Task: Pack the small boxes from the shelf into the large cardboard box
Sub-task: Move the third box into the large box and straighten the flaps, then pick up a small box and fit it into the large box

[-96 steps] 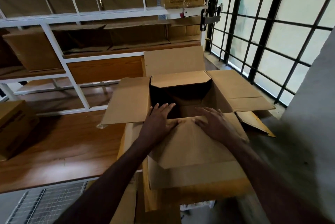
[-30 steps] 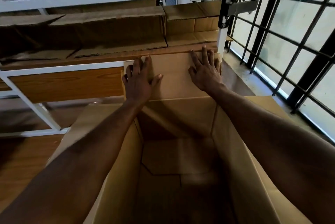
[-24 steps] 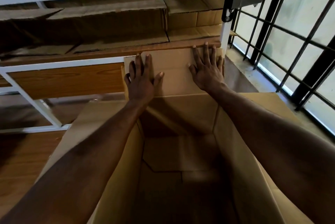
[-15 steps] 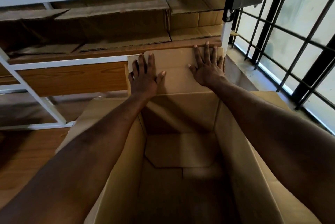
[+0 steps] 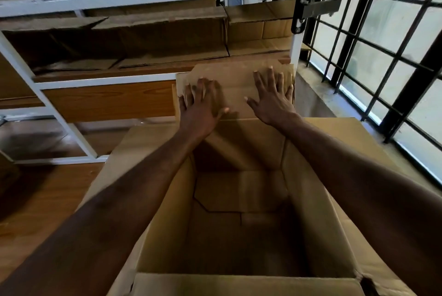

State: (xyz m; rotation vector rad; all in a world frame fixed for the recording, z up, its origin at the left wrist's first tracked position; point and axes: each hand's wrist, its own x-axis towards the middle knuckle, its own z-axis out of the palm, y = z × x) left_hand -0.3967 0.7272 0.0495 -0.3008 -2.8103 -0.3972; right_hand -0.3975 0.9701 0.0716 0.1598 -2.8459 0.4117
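Both hands, left hand (image 5: 201, 109) and right hand (image 5: 272, 99), stay flat with fingers spread, pressing the far flap (image 5: 235, 75) of the empty large cardboard box (image 5: 311, 212) outward since half a second ago, toward the shelf (image 5: 107, 0), so packing hasn't begun.

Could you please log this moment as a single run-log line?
phase: opening flaps | left hand: flat on far flap | right hand: flat on far flap | large cardboard box: open, nothing inside
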